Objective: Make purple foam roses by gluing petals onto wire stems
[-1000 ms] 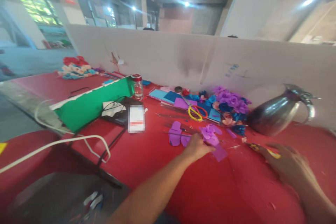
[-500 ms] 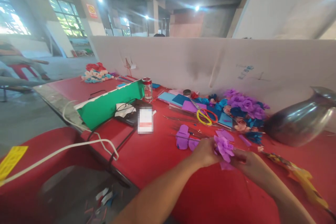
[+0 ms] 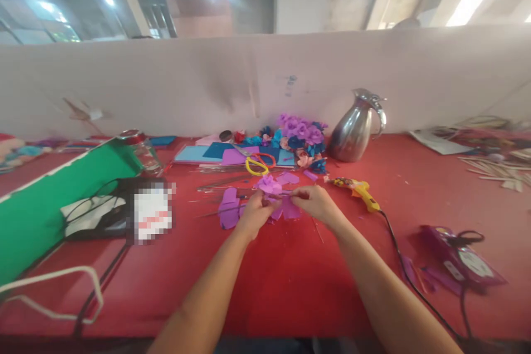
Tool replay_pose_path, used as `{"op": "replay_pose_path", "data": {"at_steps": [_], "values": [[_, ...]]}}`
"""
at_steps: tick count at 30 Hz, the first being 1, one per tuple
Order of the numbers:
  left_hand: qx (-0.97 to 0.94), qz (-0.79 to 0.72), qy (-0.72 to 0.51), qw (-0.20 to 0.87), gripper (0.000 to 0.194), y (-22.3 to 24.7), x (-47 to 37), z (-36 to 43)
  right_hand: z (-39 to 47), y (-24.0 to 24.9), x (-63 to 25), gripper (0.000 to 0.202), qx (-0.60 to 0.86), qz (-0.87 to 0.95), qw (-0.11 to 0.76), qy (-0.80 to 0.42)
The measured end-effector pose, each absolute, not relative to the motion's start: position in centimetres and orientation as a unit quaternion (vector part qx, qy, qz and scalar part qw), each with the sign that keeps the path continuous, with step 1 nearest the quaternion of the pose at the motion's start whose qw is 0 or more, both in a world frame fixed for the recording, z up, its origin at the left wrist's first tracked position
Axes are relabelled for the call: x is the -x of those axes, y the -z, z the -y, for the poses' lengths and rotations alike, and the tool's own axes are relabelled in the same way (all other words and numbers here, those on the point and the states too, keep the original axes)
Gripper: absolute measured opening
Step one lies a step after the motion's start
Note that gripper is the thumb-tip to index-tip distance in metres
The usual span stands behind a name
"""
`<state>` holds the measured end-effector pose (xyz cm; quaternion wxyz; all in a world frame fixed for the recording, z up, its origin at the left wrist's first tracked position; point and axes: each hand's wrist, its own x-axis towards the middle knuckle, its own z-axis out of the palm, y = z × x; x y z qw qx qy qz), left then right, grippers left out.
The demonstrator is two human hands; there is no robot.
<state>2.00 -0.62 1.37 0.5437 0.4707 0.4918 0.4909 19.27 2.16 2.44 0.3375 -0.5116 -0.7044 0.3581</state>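
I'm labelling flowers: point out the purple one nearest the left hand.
The lone purple flower at the left hand, in front of the scissors; the other purple flowers are clustered farther back, beside the jug.

purple flower (image 3: 269, 183), petals spread, beside loose purple pieces (image 3: 229, 198)

One head-worn camera gives the only view, looking forward and down along the forearms (image 3: 207, 293) and across the red table (image 3: 282, 298) to the pale partition (image 3: 178, 86); the purple flower (image 3: 268, 184) sits at middle range, near centre.
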Motion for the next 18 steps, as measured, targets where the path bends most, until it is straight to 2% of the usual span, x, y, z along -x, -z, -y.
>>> {"op": "replay_pose_path", "data": {"at_steps": [4, 8, 18], "values": [[-0.400, -0.463, -0.544, 0.574, 0.037, -1.8, -2.0, 0.6, -2.7, -2.3, -19.9, 0.020, 0.524, 0.625, 0.427, -0.390], [-0.391, -0.447, -0.559, 0.579, 0.034, -1.4, -1.7, 0.2, -2.7, -2.6, -19.8, 0.021, 0.510, 0.553, 0.474, -0.458], [-0.473, -0.481, -0.588, 0.446, 0.020, -0.4, -1.5, 0.2, -2.4, -4.0, -20.0, 0.022, 0.494, 0.469, 0.542, -0.492]]}}
